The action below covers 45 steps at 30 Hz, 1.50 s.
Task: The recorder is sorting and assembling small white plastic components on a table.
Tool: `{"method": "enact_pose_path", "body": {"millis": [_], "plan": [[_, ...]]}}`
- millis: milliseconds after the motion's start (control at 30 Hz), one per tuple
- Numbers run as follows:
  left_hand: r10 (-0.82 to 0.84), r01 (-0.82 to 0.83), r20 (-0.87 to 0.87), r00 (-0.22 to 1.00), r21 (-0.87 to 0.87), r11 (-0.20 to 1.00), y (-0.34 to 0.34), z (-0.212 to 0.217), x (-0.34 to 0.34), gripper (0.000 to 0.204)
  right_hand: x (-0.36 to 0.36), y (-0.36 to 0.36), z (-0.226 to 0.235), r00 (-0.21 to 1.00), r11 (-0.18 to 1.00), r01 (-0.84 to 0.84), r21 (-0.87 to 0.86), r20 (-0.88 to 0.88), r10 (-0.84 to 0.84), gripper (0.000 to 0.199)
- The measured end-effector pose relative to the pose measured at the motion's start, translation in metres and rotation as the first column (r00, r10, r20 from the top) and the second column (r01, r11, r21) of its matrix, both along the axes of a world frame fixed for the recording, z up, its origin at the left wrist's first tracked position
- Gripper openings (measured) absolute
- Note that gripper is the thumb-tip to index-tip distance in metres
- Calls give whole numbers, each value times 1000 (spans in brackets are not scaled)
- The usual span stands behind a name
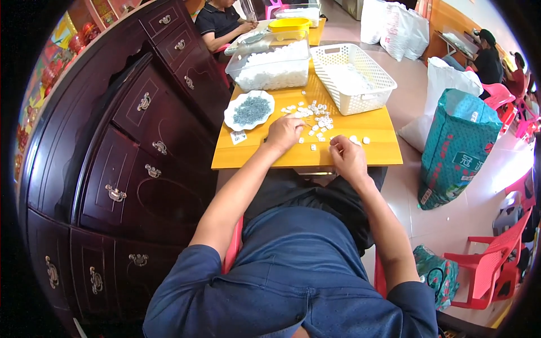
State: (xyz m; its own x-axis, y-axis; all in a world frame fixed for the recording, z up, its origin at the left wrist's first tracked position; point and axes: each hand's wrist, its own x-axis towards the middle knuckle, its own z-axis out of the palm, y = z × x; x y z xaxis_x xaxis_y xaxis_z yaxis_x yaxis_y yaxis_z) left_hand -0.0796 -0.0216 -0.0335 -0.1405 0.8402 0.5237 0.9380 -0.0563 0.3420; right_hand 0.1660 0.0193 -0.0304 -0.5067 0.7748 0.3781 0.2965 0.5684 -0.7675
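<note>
Small white plastic pieces lie scattered across the middle of the yellow table. My left hand is over the table at their near left side, its fingers pinched together; whatever is between them is too small to make out. Near the table's front edge, my right hand has curled fingers with the thumb against them, and any small piece in it is hidden. Round white pieces lie just beyond that hand. A scalloped white plate at the left holds a heap of tiny grey-green parts.
Behind the pieces stand a clear tub heaped with white parts and a cream perforated basket. Dark drawers line the left. A teal sack and red chair stand right. Other people sit farther off.
</note>
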Motion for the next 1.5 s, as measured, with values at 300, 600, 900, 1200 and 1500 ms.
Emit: {"method": "enact_pose_path", "body": {"millis": [300, 600, 900, 1200, 1500], "plan": [[-119, 106, -98, 988, -129, 986, 20, 5, -5, 13, 2, 7, -9, 980, 954, 85, 287, 149, -132, 10], [-206, 59, -432, 878, -328, 943, 44, 14, -10, 14, -4, 11, -9, 976, 941, 63, 333, 175, -128, 13], [-85, 70, 302, 949, 57, 996, -15, 41, -7, 12, 4, 2, 9, 968, 947, 100, 305, 189, -163, 13], [-93, 52, 659, 746, 82, 995, -84, -9, 12, 8, -20, 19, 13, 951, 938, -74, 338, 307, -36, 16], [-108, 66, 669, 736, 87, 994, -85, -10, 29, 12, -44, 22, 5, 895, 931, -57, 360, 432, -112, 19]]}}
